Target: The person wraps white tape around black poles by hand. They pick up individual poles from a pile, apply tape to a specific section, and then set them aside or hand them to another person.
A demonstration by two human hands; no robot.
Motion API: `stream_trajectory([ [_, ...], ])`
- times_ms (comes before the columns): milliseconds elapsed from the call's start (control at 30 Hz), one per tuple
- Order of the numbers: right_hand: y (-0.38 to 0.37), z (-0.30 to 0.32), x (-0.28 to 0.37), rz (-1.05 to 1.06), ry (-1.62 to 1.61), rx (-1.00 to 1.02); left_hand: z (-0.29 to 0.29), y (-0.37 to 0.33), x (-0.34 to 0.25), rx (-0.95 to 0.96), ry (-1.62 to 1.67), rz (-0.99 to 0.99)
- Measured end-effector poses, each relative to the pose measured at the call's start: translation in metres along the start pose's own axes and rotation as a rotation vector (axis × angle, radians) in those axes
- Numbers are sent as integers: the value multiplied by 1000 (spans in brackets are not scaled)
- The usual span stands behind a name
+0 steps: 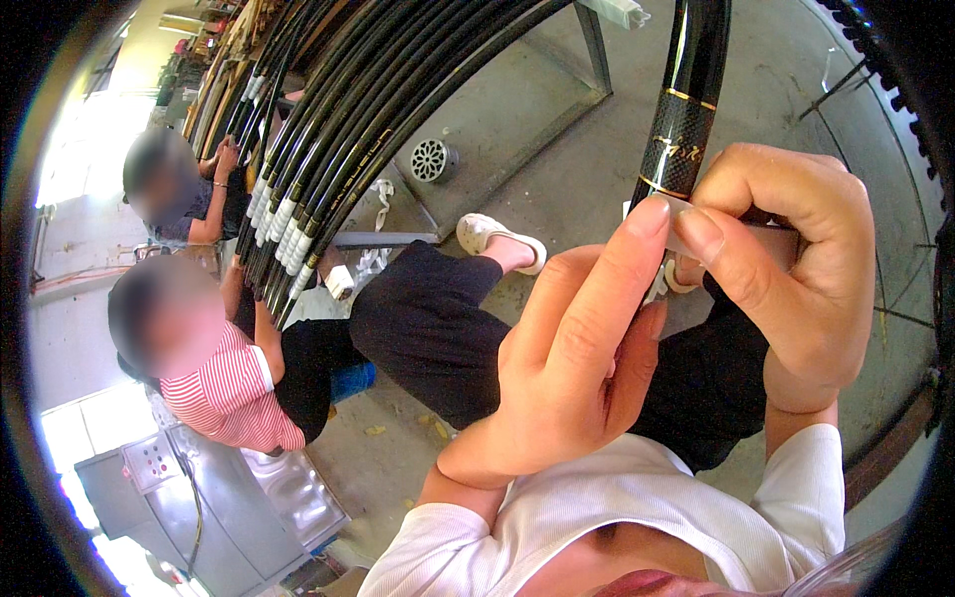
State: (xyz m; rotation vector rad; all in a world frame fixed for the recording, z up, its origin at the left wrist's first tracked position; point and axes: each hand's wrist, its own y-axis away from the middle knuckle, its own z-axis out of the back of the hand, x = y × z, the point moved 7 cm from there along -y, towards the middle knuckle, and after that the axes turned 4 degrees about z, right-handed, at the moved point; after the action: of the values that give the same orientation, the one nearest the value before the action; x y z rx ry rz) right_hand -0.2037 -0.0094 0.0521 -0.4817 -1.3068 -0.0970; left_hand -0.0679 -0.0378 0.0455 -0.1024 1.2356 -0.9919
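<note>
A glossy black fishing rod [691, 60], with thin gold bands, a checked section and gold lettering, comes down from the top edge. My left hand [577, 348] is closed around its lower end, fingertips pressed to it just below the lower gold band. On the other side, my right hand [796, 259] has its thumb and bent forefinger pinched on a small pale, translucent piece [681, 224] against the rod. The fingertips of both hands nearly meet there. My fingers hide much of the rod's end and of the pale piece.
Many similar black rods [328, 129] with white-wrapped ends lie side by side at upper left, by a metal frame [557, 124]. Two people sit at left, one in a striped shirt [224, 388]. A round grey slotted object [430, 159] and a pale clog [482, 234] are beyond my knees.
</note>
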Motion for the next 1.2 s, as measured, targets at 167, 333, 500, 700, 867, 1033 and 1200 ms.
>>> stream_trajectory([
  [167,0,0,-1,2,-9,0,0,0,1,10,3,-6],
  [333,1,0,-1,-22,-14,5,-1,0,0,8,-35,-13],
  [500,1,0,-4,-76,-8,20,2,11,9,16,59,184],
  [700,-1,10,-24,-216,62,146,9,23,29,41,505,434],
  [867,2,28,-34,-270,62,183,15,14,37,-62,651,585],
  [1033,7,32,-25,-196,56,91,20,19,45,-85,662,691],
  [1200,9,36,-19,-164,238,-26,26,23,50,-151,606,658],
])
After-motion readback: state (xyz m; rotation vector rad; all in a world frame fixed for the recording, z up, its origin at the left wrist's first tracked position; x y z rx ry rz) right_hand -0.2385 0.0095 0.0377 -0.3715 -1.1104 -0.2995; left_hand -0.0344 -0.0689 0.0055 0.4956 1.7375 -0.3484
